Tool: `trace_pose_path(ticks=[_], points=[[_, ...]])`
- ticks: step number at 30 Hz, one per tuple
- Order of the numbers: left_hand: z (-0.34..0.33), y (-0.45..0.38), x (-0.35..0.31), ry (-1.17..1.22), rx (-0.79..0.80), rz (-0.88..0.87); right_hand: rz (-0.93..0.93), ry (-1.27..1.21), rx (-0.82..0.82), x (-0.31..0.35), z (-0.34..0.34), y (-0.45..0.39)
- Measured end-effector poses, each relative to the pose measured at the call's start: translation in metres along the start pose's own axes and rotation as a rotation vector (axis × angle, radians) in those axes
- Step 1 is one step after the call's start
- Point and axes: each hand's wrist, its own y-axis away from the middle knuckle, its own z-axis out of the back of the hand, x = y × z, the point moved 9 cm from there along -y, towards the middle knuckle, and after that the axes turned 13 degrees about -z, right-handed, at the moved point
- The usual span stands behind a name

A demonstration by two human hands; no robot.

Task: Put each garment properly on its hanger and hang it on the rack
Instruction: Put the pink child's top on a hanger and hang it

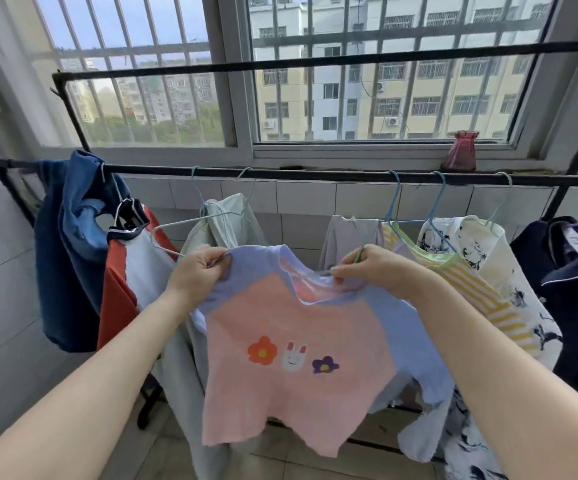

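Head view shows your left hand point(199, 268) and right hand point(370, 266) each pinching a shoulder of the pink shirt point(291, 358) at center, unhung, while several garments already hang along the rail point(315, 174) at twelve o'clock.

I see a bare stretch of rail point(318, 175) mid-rack, between the grey garment's hanger point(246, 183) and the blue hangers point(395, 199).

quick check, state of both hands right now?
Left hand: closed, pinching the shirt at its shoulder.
Right hand: closed, pinching the shirt's collar; a thin green piece, likely the hanger, shows in the grip.
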Motion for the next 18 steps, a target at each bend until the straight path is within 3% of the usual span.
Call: trace_pose_path(ticks=[10, 13, 16, 18], points=[[0.027, 0.023, 0.004, 0.124, 0.120, 0.092, 0.107, 0.070, 0.050, 0.053, -0.027, 0.006], [0.019, 0.022, -0.010, 0.170, 0.144, 0.130, 0.178, -0.060, 0.026, 0.069, -0.030, 0.008], [0.026, 0.016, -0.026, -0.026, 0.083, -0.019, 0.189, -0.028, 0.013, 0.074, -0.035, 0.010], [0.019, 0.012, -0.042, -0.252, 0.145, -0.174, 0.203, -0.079, 0.018, 0.076, -0.035, 0.013]])
